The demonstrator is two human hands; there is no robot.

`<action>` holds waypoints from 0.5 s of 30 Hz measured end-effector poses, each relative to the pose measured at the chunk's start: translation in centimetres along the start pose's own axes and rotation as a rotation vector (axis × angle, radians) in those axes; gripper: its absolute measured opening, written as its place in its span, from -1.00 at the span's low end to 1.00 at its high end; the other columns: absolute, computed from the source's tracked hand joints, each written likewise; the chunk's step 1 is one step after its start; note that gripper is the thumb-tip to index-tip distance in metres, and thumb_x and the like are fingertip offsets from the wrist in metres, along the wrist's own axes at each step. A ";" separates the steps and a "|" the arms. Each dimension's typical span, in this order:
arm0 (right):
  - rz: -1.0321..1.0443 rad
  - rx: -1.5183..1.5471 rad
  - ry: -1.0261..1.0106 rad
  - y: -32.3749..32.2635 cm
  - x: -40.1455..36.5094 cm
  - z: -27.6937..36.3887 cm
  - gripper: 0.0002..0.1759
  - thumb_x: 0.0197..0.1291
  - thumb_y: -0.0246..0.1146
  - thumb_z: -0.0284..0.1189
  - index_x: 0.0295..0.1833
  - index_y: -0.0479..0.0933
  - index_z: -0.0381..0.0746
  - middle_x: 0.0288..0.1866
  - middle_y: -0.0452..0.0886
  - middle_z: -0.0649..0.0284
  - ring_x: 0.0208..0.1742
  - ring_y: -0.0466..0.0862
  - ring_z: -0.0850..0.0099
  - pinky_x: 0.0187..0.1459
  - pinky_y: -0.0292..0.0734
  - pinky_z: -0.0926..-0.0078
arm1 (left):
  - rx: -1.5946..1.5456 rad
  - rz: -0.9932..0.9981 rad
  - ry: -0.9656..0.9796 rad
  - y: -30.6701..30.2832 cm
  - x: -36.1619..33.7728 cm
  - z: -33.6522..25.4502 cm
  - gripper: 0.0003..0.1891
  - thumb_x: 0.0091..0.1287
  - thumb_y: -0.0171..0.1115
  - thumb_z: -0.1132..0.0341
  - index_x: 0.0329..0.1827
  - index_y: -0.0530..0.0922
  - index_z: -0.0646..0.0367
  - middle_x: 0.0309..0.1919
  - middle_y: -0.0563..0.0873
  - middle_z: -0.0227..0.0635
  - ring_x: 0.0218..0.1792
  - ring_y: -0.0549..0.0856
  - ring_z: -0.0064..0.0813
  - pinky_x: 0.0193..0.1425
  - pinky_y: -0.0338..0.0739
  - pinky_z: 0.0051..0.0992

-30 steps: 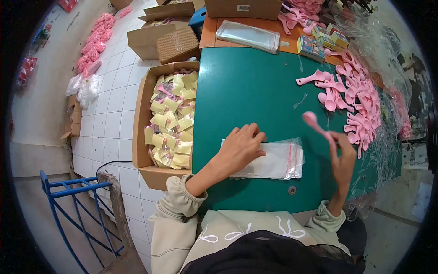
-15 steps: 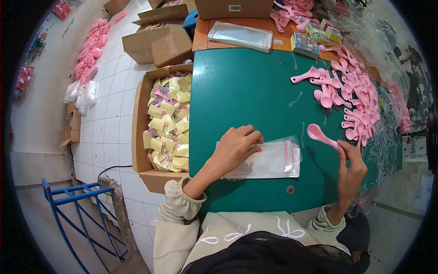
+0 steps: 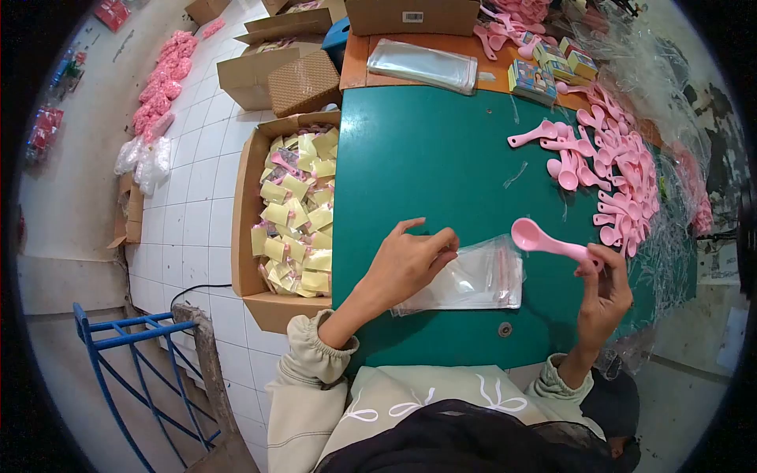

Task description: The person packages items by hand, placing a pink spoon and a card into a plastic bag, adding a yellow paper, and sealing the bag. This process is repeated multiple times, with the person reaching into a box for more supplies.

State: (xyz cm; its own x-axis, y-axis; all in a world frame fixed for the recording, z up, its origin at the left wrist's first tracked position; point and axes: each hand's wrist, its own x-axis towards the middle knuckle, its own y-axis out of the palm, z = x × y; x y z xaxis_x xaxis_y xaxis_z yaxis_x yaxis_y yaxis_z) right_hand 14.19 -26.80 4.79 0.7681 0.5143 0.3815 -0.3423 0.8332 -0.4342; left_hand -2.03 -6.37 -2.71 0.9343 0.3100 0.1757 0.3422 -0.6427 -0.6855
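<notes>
Holding pink spoon [image 3: 560,246] by handle end in right hand [image 3: 605,298], with grip pinched around it between thumb and fingers. Having it up in the air over the green surface [image 3: 426,158], toward the near edge, pointing bowl left toward the far right corner of the clear bags [image 3: 481,285]. Probably gripping so far down the handle to leave bowl and neck free.

Having left hand [image 3: 410,258] over left part of the bags, grip half curled, bringing thumb and forefinger close together. Being unable to tell whether pinching top bag, touching it or hanging just above.

Having the bags flat just in from near edge, between both hands, likely for reaching from either side. Heaping spoon pile [image 3: 627,173] along right edge, presumably for short reach with right hand. Standing cardboard box [image 3: 280,314] right beside left edge, holding yellow-card packets [image 3: 274,214], seemingly for easy reach on left side. Storing second bag stack [image 3: 422,67] on orange strip [image 3: 356,71] past far edge, plus small boxes [image 3: 532,81] toward far right corner, apparently parking them out of the way.
</notes>
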 end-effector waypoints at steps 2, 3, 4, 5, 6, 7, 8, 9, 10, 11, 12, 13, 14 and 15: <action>0.055 0.010 0.016 0.1 -0.3 0.3 -0.81 0.14 0.26 -0.60 -0.10 0.51 -0.36 -0.35 0.56 0.26 -0.36 0.53 0.60 -0.28 0.47 0.66 | 0.037 0.053 -0.009 -0.2 -0.1 -0.5 -0.88 0.29 0.17 0.34 -0.16 0.45 0.04 -0.37 0.70 -0.46 -0.31 0.70 -0.38 0.32 0.25 -0.08; 0.080 0.014 0.023 0.2 -0.4 0.4 -0.80 0.15 0.25 -0.60 -0.09 0.51 -0.36 -0.34 0.56 0.26 -0.35 0.53 0.60 -0.27 0.48 0.65 | 0.051 0.095 -0.015 -0.5 -0.2 -0.9 -0.88 0.29 0.17 0.34 -0.16 0.45 0.04 -0.34 0.71 -0.44 -0.28 0.70 -0.38 0.33 0.18 0.01; 0.092 -0.030 0.018 0.3 -0.5 0.4 -0.80 0.15 0.26 -0.61 -0.09 0.51 -0.36 -0.33 0.57 0.25 -0.34 0.54 0.59 -0.27 0.49 0.64 | 0.066 0.137 -0.022 -0.8 -0.4 -1.4 -0.88 0.29 0.16 0.34 -0.16 0.44 0.05 -0.30 0.71 -0.43 -0.26 0.70 -0.37 0.34 0.11 0.10; 0.105 -0.073 0.014 0.4 -0.5 0.2 -0.80 0.14 0.26 -0.61 -0.10 0.51 -0.36 -0.32 0.57 0.25 -0.32 0.55 0.59 -0.26 0.49 0.63 | 0.080 0.179 -0.032 -1.1 -0.6 -1.7 -0.88 0.29 0.16 0.34 -0.16 0.44 0.05 -0.27 0.71 -0.41 -0.24 0.69 -0.36 0.36 0.05 0.19; 0.121 -0.115 0.008 0.6 -0.5 0.1 -0.80 0.14 0.26 -0.61 -0.10 0.51 -0.35 -0.32 0.57 0.24 -0.31 0.56 0.58 -0.26 0.50 0.62 | 0.056 0.206 -0.009 -1.3 -0.8 -1.9 -0.89 0.30 0.15 0.34 -0.17 0.43 0.05 -0.19 0.69 -0.37 -0.21 0.69 -0.33 0.34 -0.01 0.25; 0.128 -0.131 0.013 0.8 -0.5 0.0 -0.81 0.13 0.26 -0.61 -0.11 0.51 -0.35 -0.31 0.58 0.23 -0.32 0.56 0.56 -0.26 0.50 0.61 | 0.033 0.232 0.013 -1.5 -1.1 -2.0 -0.90 0.30 0.14 0.34 -0.18 0.43 0.05 -0.12 0.67 -0.33 -0.18 0.68 -0.31 0.33 -0.06 0.32; 0.136 -0.148 0.018 0.9 -0.5 0.0 -0.81 0.13 0.26 -0.61 -0.11 0.51 -0.35 -0.31 0.58 0.22 -0.33 0.57 0.55 -0.27 0.51 0.60 | 0.009 0.258 0.034 -1.7 -1.3 -2.1 -0.91 0.31 0.13 0.34 -0.18 0.43 0.05 -0.04 0.65 -0.29 -0.15 0.68 -0.29 0.32 -0.12 0.38; 0.142 -0.165 0.024 0.9 -0.5 0.0 -0.81 0.13 0.27 -0.61 -0.12 0.51 -0.35 -0.31 0.59 0.20 -0.34 0.58 0.53 -0.27 0.52 0.59 | 0.021 0.307 0.047 -1.8 -1.5 -2.2 -0.91 0.30 0.13 0.33 -0.19 0.43 0.05 0.04 0.60 -0.25 -0.12 0.67 -0.26 0.30 -0.12 0.40; 0.163 -0.216 -0.021 1.1 -0.4 0.0 -0.82 0.12 0.27 -0.61 -0.13 0.51 -0.36 -0.31 0.59 0.19 -0.35 0.59 0.51 -0.28 0.52 0.58 | 0.032 0.356 0.061 -2.0 -1.6 -2.2 -0.91 0.30 0.13 0.32 -0.19 0.43 0.05 0.12 0.54 -0.22 -0.10 0.66 -0.23 0.29 -0.13 0.42; 0.184 -0.268 -0.065 1.4 -0.2 0.1 -0.82 0.12 0.26 -0.61 -0.14 0.51 -0.36 -0.31 0.59 0.17 -0.37 0.59 0.49 -0.29 0.52 0.57 | 0.043 0.405 0.077 -2.1 -1.6 -2.2 -0.90 0.30 0.13 0.31 -0.19 0.43 0.04 0.19 0.49 -0.19 -0.07 0.66 -0.21 0.28 -0.14 0.43; 0.204 -0.321 -0.109 1.5 -0.2 0.1 -0.82 0.12 0.26 -0.60 -0.14 0.50 -0.36 -0.31 0.59 0.16 -0.38 0.60 0.47 -0.30 0.53 0.56 | 0.018 0.424 0.093 -2.2 -1.7 -2.3 -0.91 0.30 0.12 0.31 -0.20 0.44 0.04 0.23 0.45 -0.17 -0.04 0.65 -0.19 0.28 -0.15 0.44; 0.206 -0.331 -0.111 1.5 -0.2 0.1 -0.83 0.12 0.26 -0.61 -0.15 0.50 -0.36 -0.31 0.58 0.15 -0.38 0.60 0.45 -0.30 0.53 0.55 | -0.008 0.443 0.111 -2.4 -1.7 -2.3 -0.92 0.29 0.11 0.32 -0.20 0.44 0.03 0.27 0.40 -0.15 -0.02 0.64 -0.17 0.27 -0.16 0.45; 0.208 -0.341 -0.114 1.6 -0.2 0.0 -0.83 0.12 0.26 -0.61 -0.16 0.50 -0.37 -0.31 0.58 0.14 -0.39 0.61 0.43 -0.31 0.53 0.54 | -0.033 0.462 0.127 -2.6 -1.8 -2.2 -0.93 0.29 0.11 0.33 -0.21 0.44 0.02 0.31 0.36 -0.14 0.01 0.63 -0.16 0.27 -0.17 0.46; 0.210 -0.351 -0.116 1.6 -0.2 -0.1 -0.84 0.12 0.26 -0.61 -0.16 0.50 -0.37 -0.31 0.58 0.13 -0.40 0.61 0.40 -0.32 0.53 0.52 | -0.069 0.417 0.164 -2.8 -1.8 -2.2 -0.93 0.27 0.11 0.33 -0.22 0.44 0.03 0.31 0.37 -0.11 0.01 0.63 -0.14 0.28 -0.09 0.40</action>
State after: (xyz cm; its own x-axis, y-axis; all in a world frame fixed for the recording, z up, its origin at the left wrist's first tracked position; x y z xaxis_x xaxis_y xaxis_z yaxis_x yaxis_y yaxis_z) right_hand 13.57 -25.60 3.98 0.6283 0.7017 0.3359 -0.2641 0.5985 -0.7563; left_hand -4.49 -6.66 0.41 0.9952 -0.0972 0.0078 -0.0666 -0.7358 -0.6739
